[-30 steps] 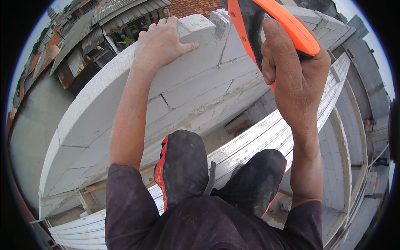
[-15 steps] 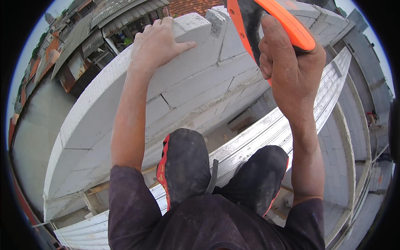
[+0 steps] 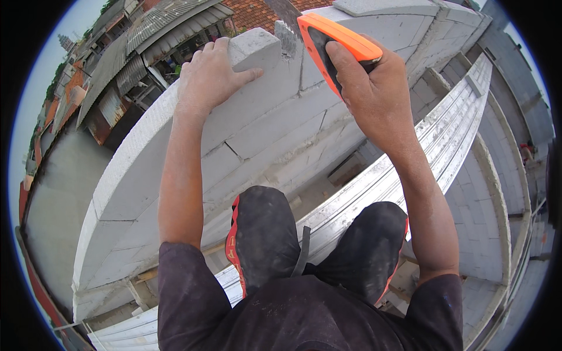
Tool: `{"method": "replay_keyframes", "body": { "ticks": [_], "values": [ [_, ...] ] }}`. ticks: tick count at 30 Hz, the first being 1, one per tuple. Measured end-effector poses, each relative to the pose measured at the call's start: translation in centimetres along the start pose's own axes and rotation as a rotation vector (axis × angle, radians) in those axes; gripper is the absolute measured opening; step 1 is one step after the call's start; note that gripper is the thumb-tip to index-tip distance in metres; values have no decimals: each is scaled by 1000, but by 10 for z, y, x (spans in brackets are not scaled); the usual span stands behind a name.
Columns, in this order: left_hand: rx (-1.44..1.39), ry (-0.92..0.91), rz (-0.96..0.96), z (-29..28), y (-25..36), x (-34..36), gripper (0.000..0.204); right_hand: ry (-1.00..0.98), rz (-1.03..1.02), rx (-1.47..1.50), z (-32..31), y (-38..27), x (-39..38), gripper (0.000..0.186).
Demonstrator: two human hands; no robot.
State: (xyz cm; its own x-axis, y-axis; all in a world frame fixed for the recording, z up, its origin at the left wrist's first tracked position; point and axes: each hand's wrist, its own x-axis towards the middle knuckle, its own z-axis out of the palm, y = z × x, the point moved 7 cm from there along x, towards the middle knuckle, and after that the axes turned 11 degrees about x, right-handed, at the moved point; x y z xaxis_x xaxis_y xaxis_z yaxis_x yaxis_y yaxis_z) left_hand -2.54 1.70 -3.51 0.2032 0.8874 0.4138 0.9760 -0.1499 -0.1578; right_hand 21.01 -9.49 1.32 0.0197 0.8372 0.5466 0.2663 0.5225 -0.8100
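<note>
My right hand (image 3: 377, 96) is wrapped round the orange and black handle of a handsaw (image 3: 342, 40). Its grey blade runs up and left, partly cut off by the top of the view. Just below the blade is a rough, broken notch in the top course of the pale block wall (image 3: 263, 114). To the left of that notch, my left hand (image 3: 205, 79) rests on the wall's top edge beside a block end (image 3: 256, 48). Its fingers stretch over the top and the thumb points right along the face.
Below me, long silvery metal planks (image 3: 439, 140) run beside the wall, near my bent knees (image 3: 263, 234). More block walls (image 3: 474, 216) stand at right. Beyond the wall lie corrugated roofs (image 3: 167, 26) and a grey flat surface (image 3: 64, 193) lower down.
My right hand has moved the saw left and slightly down, bringing the blade into view over the notch. My left hand stays on the wall; the view has shifted a little.
</note>
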Motion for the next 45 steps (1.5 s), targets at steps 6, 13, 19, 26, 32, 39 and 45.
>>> {"method": "replay_keyframes", "body": {
  "ticks": [6, 13, 19, 26, 32, 39, 45],
  "values": [
    [-4, -25, -17, -6, 3, 2, 100, -102, 69, -54, 5, 5, 1, 34],
    [-10, 30, -8, -5, 2, -1, 97, -33, -98, -77, 3, 5, 2, 28],
    [-17, 11, -17, -9, 5, 1, 99, -73, 19, -16, -5, -6, 10, 30],
    [-44, -1, -5, -6, 5, 1, 99, -26, -56, -26, 1, 15, -3, 31],
    [-12, 10, -20, -5, 4, 2, 97, -28, -43, -74, 4, 21, -14, 27],
    [-35, -7, -16, -8, 5, 0, 97, 19, -114, -45, -3, 10, -11, 25],
    [-28, -11, -15, -8, 4, 0, 98, -33, 64, 50, -7, 1, -5, 23]
  ]
}}
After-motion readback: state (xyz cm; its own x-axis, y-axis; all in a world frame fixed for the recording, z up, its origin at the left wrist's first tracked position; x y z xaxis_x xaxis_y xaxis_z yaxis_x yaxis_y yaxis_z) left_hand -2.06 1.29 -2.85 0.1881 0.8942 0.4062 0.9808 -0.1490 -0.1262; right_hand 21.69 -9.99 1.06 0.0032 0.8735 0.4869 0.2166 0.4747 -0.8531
